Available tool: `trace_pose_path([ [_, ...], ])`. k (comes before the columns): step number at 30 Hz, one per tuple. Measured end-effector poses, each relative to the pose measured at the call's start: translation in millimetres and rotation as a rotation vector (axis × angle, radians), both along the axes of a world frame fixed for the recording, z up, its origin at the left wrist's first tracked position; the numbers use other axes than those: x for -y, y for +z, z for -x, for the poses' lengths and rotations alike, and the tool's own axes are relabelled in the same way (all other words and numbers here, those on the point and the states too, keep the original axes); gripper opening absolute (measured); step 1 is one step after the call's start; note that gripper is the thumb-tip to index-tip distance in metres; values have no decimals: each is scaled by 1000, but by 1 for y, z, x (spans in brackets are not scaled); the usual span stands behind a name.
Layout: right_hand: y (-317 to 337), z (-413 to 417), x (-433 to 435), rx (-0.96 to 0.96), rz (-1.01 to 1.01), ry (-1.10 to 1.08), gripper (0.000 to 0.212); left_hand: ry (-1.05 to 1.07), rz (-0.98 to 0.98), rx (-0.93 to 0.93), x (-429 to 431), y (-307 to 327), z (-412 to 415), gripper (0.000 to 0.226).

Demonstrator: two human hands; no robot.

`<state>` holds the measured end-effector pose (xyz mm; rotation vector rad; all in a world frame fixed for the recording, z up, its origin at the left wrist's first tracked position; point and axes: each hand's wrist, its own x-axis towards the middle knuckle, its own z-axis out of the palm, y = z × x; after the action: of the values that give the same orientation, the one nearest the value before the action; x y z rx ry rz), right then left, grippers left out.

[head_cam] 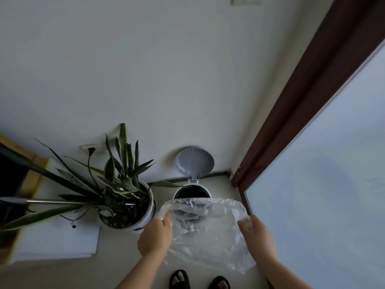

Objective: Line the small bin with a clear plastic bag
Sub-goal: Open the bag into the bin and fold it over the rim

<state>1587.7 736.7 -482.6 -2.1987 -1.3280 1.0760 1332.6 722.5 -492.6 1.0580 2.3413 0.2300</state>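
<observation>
A small white bin (206,189) with a dark inside stands on the floor against the wall. Its grey ribbed lid (194,161) is flipped up. In front of and above the bin's mouth I hold a clear plastic bag (205,230), spread wide between both hands. My left hand (155,236) grips the bag's left edge. My right hand (257,234) grips its right edge. The bag's mouth is stretched open and covers the near part of the bin. The rest of the bag hangs down toward my feet.
A potted plant in a white pot (151,207) stands just left of the bin, one leaf reaching over it. A metal rod (62,202) runs across from the left. White sheets (56,236) lie on the floor. A brown door frame (291,113) is at right.
</observation>
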Motion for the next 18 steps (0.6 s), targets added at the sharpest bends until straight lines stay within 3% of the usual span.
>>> trace_pose_path([
  [18,-86,22,-48,-23,69,-8,25,97,111,140,-38,-88,0,63],
])
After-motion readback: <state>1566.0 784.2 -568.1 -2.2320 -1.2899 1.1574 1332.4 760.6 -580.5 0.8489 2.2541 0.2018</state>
